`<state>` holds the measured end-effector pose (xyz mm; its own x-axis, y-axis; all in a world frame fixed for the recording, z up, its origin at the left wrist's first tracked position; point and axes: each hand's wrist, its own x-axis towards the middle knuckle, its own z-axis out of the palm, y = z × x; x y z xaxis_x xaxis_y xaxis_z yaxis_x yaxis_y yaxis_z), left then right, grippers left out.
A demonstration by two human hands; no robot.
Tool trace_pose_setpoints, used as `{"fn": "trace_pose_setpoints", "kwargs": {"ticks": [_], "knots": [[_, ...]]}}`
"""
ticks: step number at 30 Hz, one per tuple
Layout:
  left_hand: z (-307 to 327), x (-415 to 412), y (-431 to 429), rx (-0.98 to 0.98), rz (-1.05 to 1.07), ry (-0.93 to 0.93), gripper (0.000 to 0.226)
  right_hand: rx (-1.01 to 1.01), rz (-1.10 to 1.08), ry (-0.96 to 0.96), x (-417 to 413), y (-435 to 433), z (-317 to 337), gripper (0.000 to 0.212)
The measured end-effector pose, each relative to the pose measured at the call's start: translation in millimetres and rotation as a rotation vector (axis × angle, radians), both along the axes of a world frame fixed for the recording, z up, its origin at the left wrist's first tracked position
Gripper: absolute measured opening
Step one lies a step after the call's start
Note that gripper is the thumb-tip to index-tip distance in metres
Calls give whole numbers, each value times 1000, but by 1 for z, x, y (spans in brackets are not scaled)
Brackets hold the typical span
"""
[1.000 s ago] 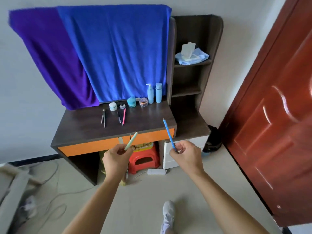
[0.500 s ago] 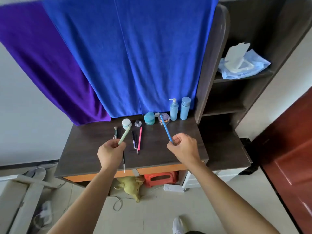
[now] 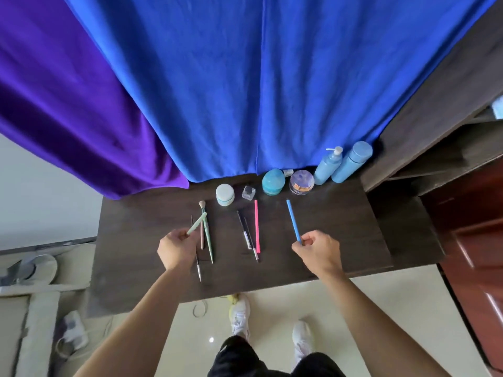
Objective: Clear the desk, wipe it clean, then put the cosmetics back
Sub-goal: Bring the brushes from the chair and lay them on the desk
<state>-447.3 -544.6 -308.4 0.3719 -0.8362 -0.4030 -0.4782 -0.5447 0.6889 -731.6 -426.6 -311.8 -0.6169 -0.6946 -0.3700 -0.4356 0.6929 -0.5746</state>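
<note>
Gripping a blue pencil (image 3: 293, 220) by its near end, the right hand (image 3: 318, 251) hovers over the table (image 3: 340, 229); the left hand (image 3: 177, 248) pinches a mint-green stick (image 3: 196, 223) above brushes (image 3: 206, 238) toward the left edge.

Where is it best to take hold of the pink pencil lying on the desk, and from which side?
Grip the pink pencil near its middle, coming from above and from its right side. It lies flat, pointing away from the person; two dark pencils lie close on its left, while the desk to its right is bare.
</note>
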Motion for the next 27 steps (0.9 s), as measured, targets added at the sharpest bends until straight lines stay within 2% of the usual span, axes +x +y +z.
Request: {"fn": "trace_pose_setpoints", "kwargs": {"ticks": [2, 4, 7, 9, 13, 16, 20, 24, 27], "knots": [[-10, 13, -21, 6, 1, -33, 12, 56, -30, 3, 13, -11, -11, 15], [-21, 23, -36, 14, -9, -65, 5, 83, -71, 2, 25, -19, -20, 17], [-36, 30, -48, 52, -52, -88, 11, 112, -109, -3, 36, -27, -30, 23], [-43, 29, -49, 68, -151, -138, 21, 148, -73, 29, 40, -30, -32, 34], [-41, 23, -44, 41, -271, -213, 59, 226, -32, 73, 42, -29, -25, 63], [-31, 16, -39, -20, -368, -305, 77, 191, -64, 65, 36, -23, -12, 65], [-8, -14, -33, -165, -544, -334, 79, 119, -143, 107, 18, 0, 15, 64], [27, -84, -17, -328, -754, -287, 74, 32, -207, 250, -13, 56, 54, 67], [63, -156, 22, -479, -908, -196, 73, -28, -267, 425, -39, 128, 83, 69]]}}
